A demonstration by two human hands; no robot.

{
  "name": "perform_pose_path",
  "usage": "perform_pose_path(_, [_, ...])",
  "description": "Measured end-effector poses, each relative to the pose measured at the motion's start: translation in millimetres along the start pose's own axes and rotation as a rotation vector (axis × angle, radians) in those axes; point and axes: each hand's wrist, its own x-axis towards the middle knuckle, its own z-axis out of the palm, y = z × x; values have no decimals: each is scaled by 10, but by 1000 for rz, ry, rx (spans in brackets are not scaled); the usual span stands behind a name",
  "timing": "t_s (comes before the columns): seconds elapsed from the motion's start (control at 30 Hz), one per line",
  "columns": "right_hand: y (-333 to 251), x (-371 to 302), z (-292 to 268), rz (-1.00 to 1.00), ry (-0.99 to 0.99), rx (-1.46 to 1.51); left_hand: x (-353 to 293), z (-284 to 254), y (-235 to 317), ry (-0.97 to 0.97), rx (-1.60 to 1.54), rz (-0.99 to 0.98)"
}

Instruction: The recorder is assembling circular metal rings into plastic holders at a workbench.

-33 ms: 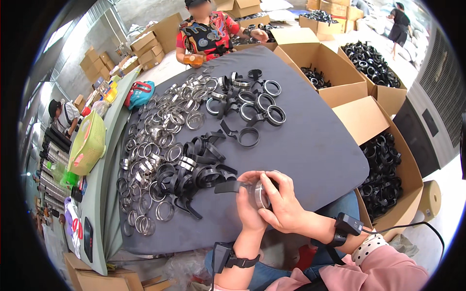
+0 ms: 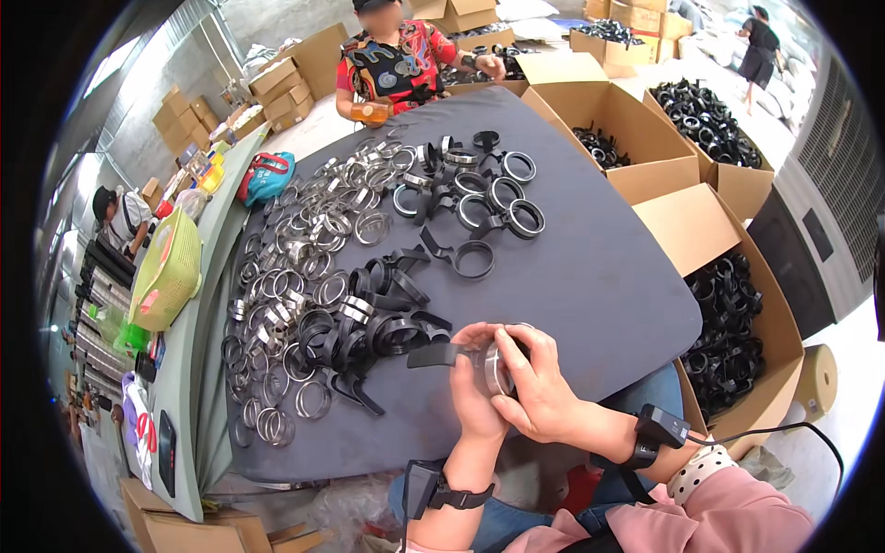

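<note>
Both of my hands are closed round a black plastic ring with a flat handle (image 2: 431, 356) over the near edge of the table. A silver metal band (image 2: 498, 370) shows on the ring between my palms. My left hand (image 2: 477, 401) grips it from the left, with the handle sticking out past the fingers. From the right, my right hand (image 2: 544, 392) presses its fingers and thumb against the band. Left of my hands lie several black handled rings (image 2: 398, 334) in a heap. Loose silver metal rings (image 2: 277, 318) spread along the table's left side.
Farther back on the grey table (image 2: 590, 267) lie several black rings fitted with silver bands (image 2: 525, 218). Cardboard boxes (image 2: 770, 355) of black rings stand at the right. A person (image 2: 396, 64) sits across the table. A green side table (image 2: 207, 369) bears a yellow-green basket (image 2: 168, 272).
</note>
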Motion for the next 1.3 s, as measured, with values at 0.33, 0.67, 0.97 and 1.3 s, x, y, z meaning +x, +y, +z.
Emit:
perform_pose_path(0.33, [56, 7, -34, -28, -96, -4, -23, 86, 27, 0, 39, -58])
perform_pose_path(0.67, [79, -3, -78, 34, -22, 256, -2, 66, 37, -53, 118, -58])
perform_pose_path(0.97, [84, -46, -48, -2, -33, 166, -6, 60, 53, -100, 335, 60])
perform_pose_path(1.3, [93, -9, 78, 26, -105, 340, -27, 16, 45, -185, 194, 39])
